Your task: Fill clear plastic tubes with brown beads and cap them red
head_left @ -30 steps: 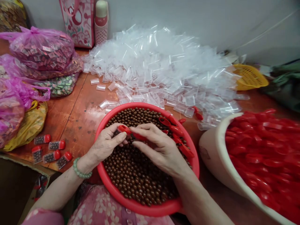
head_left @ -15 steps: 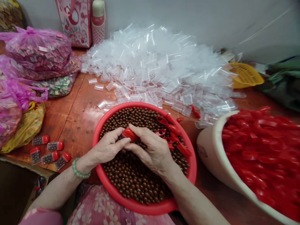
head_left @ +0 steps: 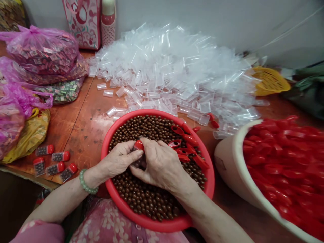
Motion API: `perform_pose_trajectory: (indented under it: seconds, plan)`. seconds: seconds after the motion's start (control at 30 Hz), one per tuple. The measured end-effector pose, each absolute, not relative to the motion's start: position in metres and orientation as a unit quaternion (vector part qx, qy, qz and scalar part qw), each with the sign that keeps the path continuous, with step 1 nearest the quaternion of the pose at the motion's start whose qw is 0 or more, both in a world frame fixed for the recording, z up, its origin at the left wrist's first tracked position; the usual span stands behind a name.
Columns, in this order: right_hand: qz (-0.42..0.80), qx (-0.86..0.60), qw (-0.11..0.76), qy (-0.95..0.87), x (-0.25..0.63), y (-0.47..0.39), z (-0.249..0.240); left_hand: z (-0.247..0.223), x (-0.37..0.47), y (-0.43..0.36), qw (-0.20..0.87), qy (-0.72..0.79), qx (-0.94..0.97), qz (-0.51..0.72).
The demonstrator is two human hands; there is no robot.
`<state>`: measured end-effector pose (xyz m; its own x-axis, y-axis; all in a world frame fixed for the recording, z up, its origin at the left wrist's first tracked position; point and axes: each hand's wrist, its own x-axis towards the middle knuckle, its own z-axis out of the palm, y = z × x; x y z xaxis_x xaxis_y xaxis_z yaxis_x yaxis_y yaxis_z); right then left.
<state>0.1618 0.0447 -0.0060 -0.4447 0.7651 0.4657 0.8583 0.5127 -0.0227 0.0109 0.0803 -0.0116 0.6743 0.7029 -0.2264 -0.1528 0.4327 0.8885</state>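
Over a red basin (head_left: 110, 189) of round brown balls (head_left: 149, 199), both my hands are closed around one small clear tube with a red cap (head_left: 138, 145). My left hand (head_left: 120, 158), with a green bead bracelet at the wrist, grips it from the left, thumb across its side. My right hand (head_left: 162, 163) wraps it from the right, fingers at the cap and thumb lower down. Most of the tube's body is hidden by my fingers. Several loose red caps (head_left: 189, 140) rest on the balls at the basin's right side.
Behind the basin lies a big heap of clear empty tubes (head_left: 172, 67). A white bucket (head_left: 230, 162) of red caps stands right. Several filled, capped tubes (head_left: 55, 168) lie left, near pink plastic bags (head_left: 43, 50). A yellow basket (head_left: 272, 81) sits at the back right.
My right hand has turned and closed further around the tube, its thumb moving lower. The red cap now sits more upright between my hands. The view has shifted slightly.
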Motion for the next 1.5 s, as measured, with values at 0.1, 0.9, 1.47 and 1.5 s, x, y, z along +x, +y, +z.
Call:
perform_pose_trajectory:
  seconds: [0.1,0.9,1.47,1.5]
  plan:
    - [-0.114,-0.461,0.224,-0.851,0.165,0.044,-0.006,-0.011,0.010,0.080,0.793,0.298,0.467,0.254]
    - [0.106,-0.610,0.209,-0.757,0.192,0.055,-0.020,-0.031,-0.148,0.032,0.154,0.673,0.689,0.222]
    - [0.219,-0.459,0.403,-0.761,0.190,0.051,-0.008,-0.008,-0.003,0.081,0.426,0.379,0.774,0.276]
    - [0.243,-0.441,0.408,-0.762,0.189,0.050,-0.005,-0.009,0.001,0.084,0.456,0.362,0.771,0.258]
